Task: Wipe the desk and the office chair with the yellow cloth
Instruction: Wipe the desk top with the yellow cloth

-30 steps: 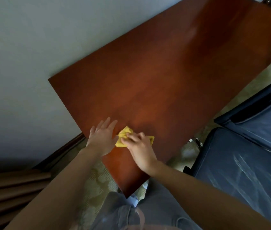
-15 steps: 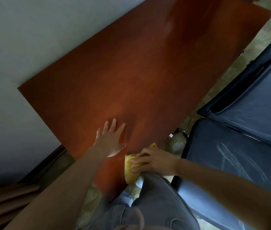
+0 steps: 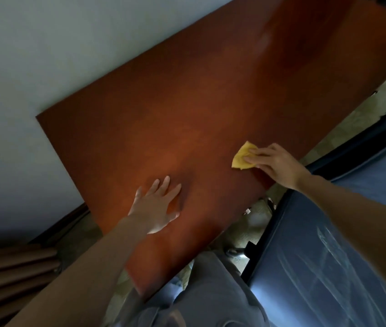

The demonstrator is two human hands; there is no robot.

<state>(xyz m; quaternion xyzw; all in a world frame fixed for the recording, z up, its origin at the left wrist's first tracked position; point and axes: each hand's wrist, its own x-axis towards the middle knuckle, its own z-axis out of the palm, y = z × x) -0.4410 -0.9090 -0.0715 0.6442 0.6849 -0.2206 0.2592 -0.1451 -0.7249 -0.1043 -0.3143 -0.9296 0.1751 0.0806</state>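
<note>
Head view: one reddish-brown desk (image 3: 187,114) is seen, with its long axis laid diagonally from the lower left to the upper right of the picture and its far long edge set against a pale wall (image 3: 57,55). One yellow cloth (image 3: 241,158) is bunched on the desktop near the edge closest to the person. Its longer axis is turned across the desk, with a peaked corner pointed toward the wall. The cloth is gripped and pressed down by the bent fingers of the right hand (image 3: 275,165). The left hand (image 3: 156,207) is laid flat on the desktop, well apart from the cloth, with its fingers straight and spread. One blue office chair (image 3: 328,267) is seen just beside the desk, under the right forearm.
</note>
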